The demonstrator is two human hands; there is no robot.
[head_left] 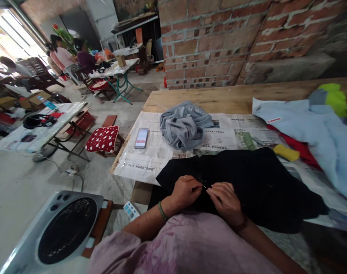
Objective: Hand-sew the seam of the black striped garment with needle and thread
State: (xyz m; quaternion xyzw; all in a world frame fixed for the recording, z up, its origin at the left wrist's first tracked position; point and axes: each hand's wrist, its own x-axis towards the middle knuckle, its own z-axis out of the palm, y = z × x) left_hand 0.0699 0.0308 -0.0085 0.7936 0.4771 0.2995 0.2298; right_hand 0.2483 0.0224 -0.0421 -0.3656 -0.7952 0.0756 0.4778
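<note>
Long bare-wood plank worktable (219, 99) runs L to R, most of it covered w/ sheets of printed newspaper under clear plastic (150, 160). Behind it a rough red-brick wall (213, 42) w/ grey mortar, grey concrete patch to the R.

Both hands at near edge of table, on a large black fabric garment (247, 186) spread flat over the newspaper and hanging a bit over the near edge. Left hand (185, 191), green bead bracelet at wrist, fingers closed in a pinch on the black cloth; a thin dark tool or needle seems to sit at the fingertips, too small to be sure. Right hand (225, 201) just beside it, fingertips nearly touching the left's, curled and pressing on the same cloth.

On table past the black garment: crumpled grey cloth heap (185, 125), blurred-screen phone (141, 137) to its L, yellow block-like sponge (286, 152), red fabric (303, 150) under a pale blue cloth (319, 129) at R, lime-green bit at far R corner.

Floor is grey concrete. White-and-black round-grille fan heater (59, 228) near L, low stool w/ red white-dotted cushion (102, 139), folding table w/ black headphones (38, 121). Far back, other people (73, 55) sit at a white table near a bright doorway.
</note>
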